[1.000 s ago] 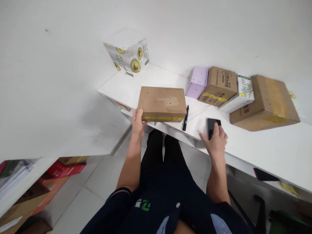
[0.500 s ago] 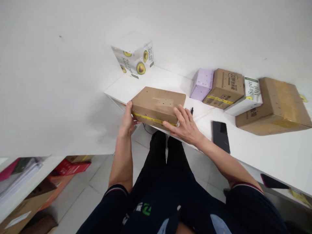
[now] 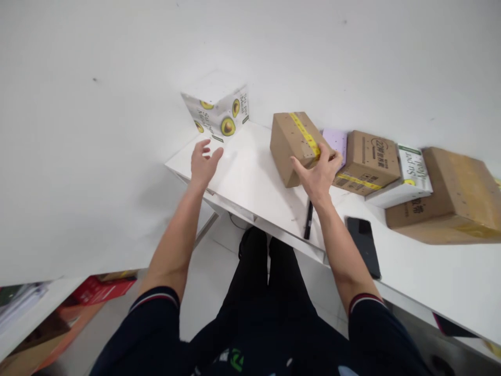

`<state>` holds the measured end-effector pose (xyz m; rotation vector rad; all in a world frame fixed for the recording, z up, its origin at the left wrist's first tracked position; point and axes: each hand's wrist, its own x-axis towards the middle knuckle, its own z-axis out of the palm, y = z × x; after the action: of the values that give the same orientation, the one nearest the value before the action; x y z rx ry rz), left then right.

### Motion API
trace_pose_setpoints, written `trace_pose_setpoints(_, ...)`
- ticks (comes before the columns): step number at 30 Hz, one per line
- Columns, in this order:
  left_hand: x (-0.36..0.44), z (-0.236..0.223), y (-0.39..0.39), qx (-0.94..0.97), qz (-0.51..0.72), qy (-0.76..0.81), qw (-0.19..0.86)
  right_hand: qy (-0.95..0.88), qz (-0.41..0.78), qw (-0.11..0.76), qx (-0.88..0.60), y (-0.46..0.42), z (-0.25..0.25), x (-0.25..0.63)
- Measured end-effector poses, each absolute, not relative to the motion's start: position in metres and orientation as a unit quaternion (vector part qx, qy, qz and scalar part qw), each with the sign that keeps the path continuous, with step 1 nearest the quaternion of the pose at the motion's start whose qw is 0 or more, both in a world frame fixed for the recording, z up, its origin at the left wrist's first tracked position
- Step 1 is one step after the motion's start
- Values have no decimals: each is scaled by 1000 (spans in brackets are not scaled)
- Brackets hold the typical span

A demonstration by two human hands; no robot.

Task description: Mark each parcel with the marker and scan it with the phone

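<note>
A brown cardboard box (image 3: 291,143) with yellow tape stands tipped on its side on the white table (image 3: 250,177), next to the purple box (image 3: 337,141). My right hand (image 3: 318,172) grips its near right corner, fingers wrapped over the taped face. My left hand (image 3: 203,163) hovers open over the table's left end, holding nothing, just in front of the white avocado-print box (image 3: 219,107).
A black pen (image 3: 309,220) and a black phone (image 3: 364,245) lie near the table's front edge. Behind them sit a brown box (image 3: 366,162), a white printed carton (image 3: 407,169) and a large brown box (image 3: 450,196). Shelves with red boxes (image 3: 99,290) are low left.
The brown box was lifted from the front edge, turned onto its side and moved back beside the purple box. My left hand let go of it and opened; my right hand stayed on it.
</note>
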<state>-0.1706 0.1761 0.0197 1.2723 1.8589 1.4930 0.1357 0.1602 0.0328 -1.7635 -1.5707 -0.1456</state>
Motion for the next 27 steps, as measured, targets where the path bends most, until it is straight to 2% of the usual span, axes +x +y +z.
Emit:
trace_pose_setpoints(5,-194,54,251,511,440,733,86,-589,-80,355,-722,180,35,110)
trace_pose_setpoints(9,-210,84,294,554,323,765,53,-603,-83,324,-724,192,31,103)
trace_pose_setpoints(12,-223,91,317,574,279,767,57,-610,-100,327,-715,199,28,103)
trace_pose_setpoints(18,-223,79,330,566,320,756,82,-625,-99,301,-714,201,28,102)
trace_pose_setpoints(27,-203,61,314,557,431,702,107,-646,-105,309,-690,201,24,91)
